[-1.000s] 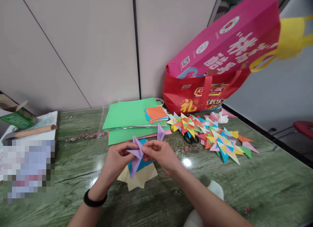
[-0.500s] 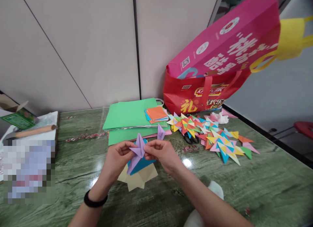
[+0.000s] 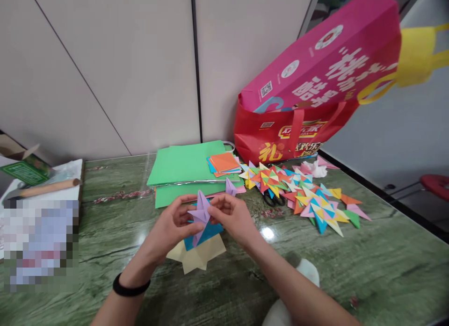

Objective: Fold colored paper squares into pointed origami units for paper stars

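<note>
A purple origami paper, folded with pointed flaps, is held up between my two hands. My right hand pinches its right edge between thumb and fingers. My left hand curls around its left side, the thumb lying across the lower part; some fingertips are partly hidden. Just below are blue paper and a pale yellow paper with a zigzag edge. Another purple folded piece stands just beyond my right hand.
Green paper sheets lie at the back, topped by small coloured squares. To the right are several folded paper stars, black scissors and a red bag. A hammer lies at left.
My left hand has loosened its fingertip pinch on the left flap, and its thumb now lies lower across the purple paper. My right hand keeps its pinch.
</note>
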The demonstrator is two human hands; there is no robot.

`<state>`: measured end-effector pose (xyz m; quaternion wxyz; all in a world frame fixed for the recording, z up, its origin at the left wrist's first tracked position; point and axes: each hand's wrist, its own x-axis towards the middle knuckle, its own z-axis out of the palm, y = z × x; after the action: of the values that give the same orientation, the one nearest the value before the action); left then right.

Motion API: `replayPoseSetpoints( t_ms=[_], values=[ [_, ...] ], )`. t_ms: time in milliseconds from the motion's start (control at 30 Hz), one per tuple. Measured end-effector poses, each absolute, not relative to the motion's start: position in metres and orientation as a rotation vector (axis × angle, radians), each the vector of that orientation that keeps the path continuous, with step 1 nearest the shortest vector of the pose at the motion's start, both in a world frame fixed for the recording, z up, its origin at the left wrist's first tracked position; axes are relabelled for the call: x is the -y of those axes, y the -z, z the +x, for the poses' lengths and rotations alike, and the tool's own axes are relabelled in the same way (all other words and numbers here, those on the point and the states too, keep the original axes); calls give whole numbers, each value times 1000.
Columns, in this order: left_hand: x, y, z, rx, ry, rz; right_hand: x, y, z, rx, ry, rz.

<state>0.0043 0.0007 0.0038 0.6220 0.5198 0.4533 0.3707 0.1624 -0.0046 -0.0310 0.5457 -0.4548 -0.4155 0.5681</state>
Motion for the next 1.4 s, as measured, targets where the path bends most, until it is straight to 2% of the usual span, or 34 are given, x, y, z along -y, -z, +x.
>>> replayPoseSetpoints(
  t_ms=[200, 433, 600, 1100, 1400],
  values=[
    [-3, 5, 5, -1117, -864, 1170, 14, 25, 158, 1363, -1055, -1112],
    [-2, 3, 5, -1055, -1103, 979, 20, 17, 155, 1335, -1068, -1027],
    [-2, 2, 6, -1002, -1124, 929, 20, 20, 155, 1395, -936, -1073],
    [1, 6, 13, -938, -1141, 857, 23, 21, 153, 1357, -825, -1048],
    [1, 5, 11, -1045, -1221, 962, 24, 20, 154, 1394, -695, -1040]
  ],
)
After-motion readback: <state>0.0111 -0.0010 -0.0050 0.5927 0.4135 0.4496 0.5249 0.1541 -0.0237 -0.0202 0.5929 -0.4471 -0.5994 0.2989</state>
